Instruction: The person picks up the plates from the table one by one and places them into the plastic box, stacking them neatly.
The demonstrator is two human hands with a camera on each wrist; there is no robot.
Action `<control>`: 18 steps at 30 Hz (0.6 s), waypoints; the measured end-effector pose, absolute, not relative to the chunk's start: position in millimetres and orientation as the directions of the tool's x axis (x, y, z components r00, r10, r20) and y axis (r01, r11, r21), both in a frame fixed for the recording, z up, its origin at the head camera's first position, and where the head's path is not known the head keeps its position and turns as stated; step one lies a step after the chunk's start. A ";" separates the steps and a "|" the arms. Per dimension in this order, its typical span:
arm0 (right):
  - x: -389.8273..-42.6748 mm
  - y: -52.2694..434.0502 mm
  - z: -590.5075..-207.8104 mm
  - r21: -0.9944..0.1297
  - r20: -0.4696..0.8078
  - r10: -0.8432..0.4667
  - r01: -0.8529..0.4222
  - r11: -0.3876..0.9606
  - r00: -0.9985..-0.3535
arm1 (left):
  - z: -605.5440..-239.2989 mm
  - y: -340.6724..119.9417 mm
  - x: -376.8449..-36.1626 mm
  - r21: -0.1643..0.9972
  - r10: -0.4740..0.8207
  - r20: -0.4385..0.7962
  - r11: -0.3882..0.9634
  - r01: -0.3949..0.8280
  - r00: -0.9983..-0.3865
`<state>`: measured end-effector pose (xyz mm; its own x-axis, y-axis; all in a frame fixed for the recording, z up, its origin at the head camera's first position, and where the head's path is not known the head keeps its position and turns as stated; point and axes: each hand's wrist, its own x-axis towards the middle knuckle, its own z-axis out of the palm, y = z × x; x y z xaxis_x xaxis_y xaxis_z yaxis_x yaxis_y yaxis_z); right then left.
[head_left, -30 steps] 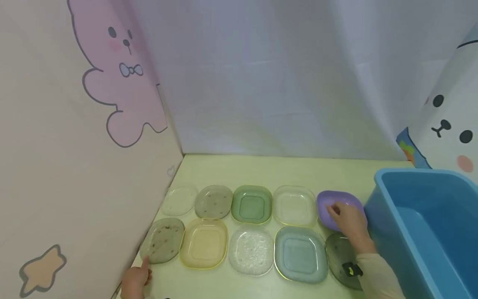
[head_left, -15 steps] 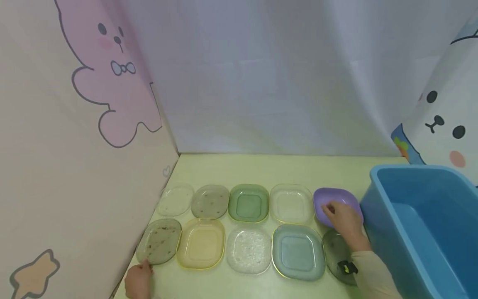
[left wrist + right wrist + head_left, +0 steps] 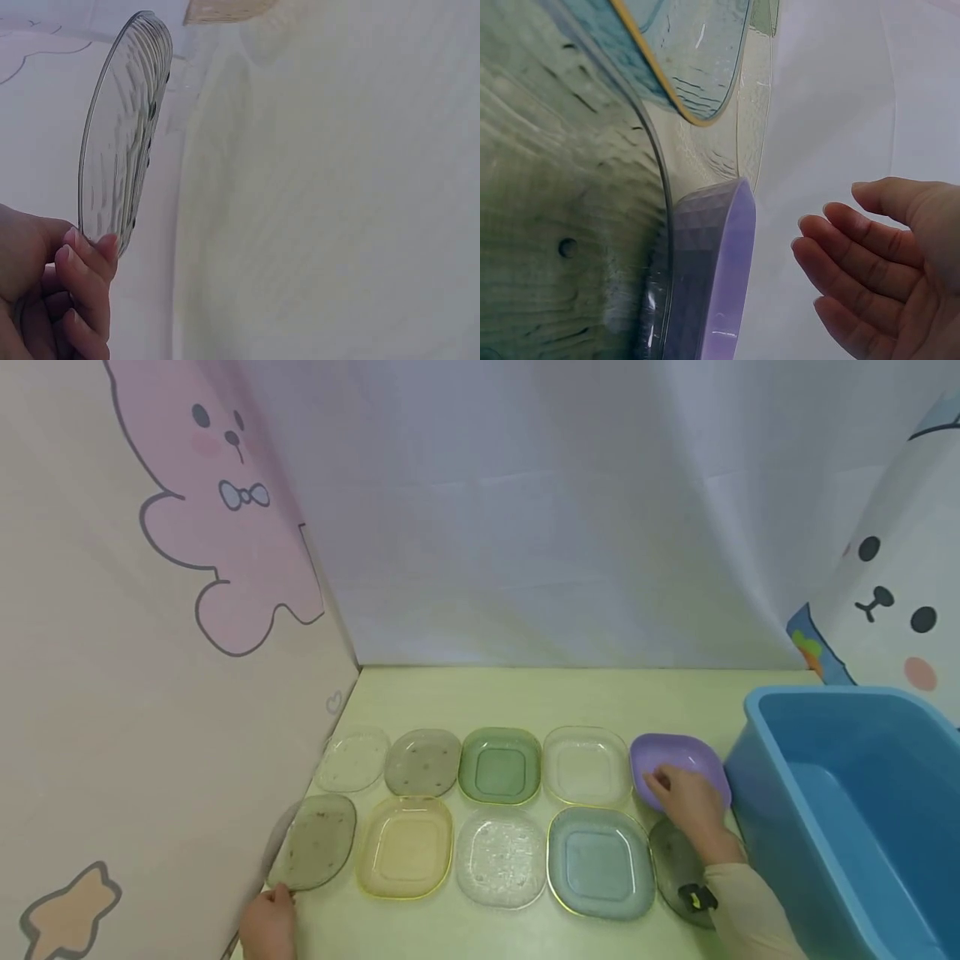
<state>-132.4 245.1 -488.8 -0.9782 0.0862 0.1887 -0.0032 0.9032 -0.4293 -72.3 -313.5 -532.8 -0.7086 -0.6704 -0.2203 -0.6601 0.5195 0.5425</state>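
Observation:
At the front left of the table my left hand (image 3: pixel 267 923) pinches the near edge of a smoky grey-green plate (image 3: pixel 315 843). In the left wrist view that clear ribbed plate (image 3: pixel 124 142) stands tilted off the table, its rim between thumb and fingers. My right hand (image 3: pixel 688 802) hovers over the purple plate (image 3: pixel 678 752) at the right end of the back row, and grips nothing. From the right wrist, the fingers (image 3: pixel 862 255) are loosely bent, apart from the purple plate (image 3: pixel 705 255). Under that forearm lies a dark grey plate (image 3: pixel 675 868), partly hidden.
Two rows of plates fill the table's middle: yellow (image 3: pixel 405 852), clear textured (image 3: pixel 501 860) and blue (image 3: pixel 600 864) in front; clear, grey, green (image 3: pixel 499 766) and pale ones behind. A deep blue tub (image 3: pixel 795 802) stands right. A printed curtain (image 3: pixel 225 735) borders the left.
My left hand has taken hold of the smoky grey-green plate and lifted it, tilting it and shifting it slightly left. My right hand stays over the purple plate.

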 end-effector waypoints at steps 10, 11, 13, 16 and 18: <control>-127.6 245.7 -487.9 -0.431 0.174 0.109 0.024 0.902 -0.979 | -502.0 -289.4 -109.1 0.564 -0.557 -0.065 0.664 -0.491 -0.828; -127.3 245.2 -487.1 -0.431 0.172 0.109 0.025 0.902 -0.979 | -498.3 -285.2 -113.9 0.569 -0.536 -0.038 0.682 -0.460 -0.843; -127.2 243.9 -486.3 -0.429 0.171 0.104 0.021 0.903 -0.980 | -490.4 -275.7 -123.4 0.585 -0.502 -0.005 0.700 -0.410 -0.865; -128.1 241.7 -485.9 -0.428 0.171 0.097 0.015 0.904 -0.980 | -479.6 -260.9 -137.5 0.605 -0.455 0.035 0.719 -0.344 -0.890; -128.8 240.9 -486.8 -0.424 0.178 0.095 0.011 0.906 -0.980 | -473.9 -250.8 -146.9 0.617 -0.425 0.050 0.725 -0.306 -0.904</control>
<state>-128.8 240.9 -486.8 -0.9795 0.0948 0.1777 0.0108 0.9057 -0.4238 -146.9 -250.8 -473.9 -0.9040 -0.4246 0.0504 -0.3062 0.7251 0.6168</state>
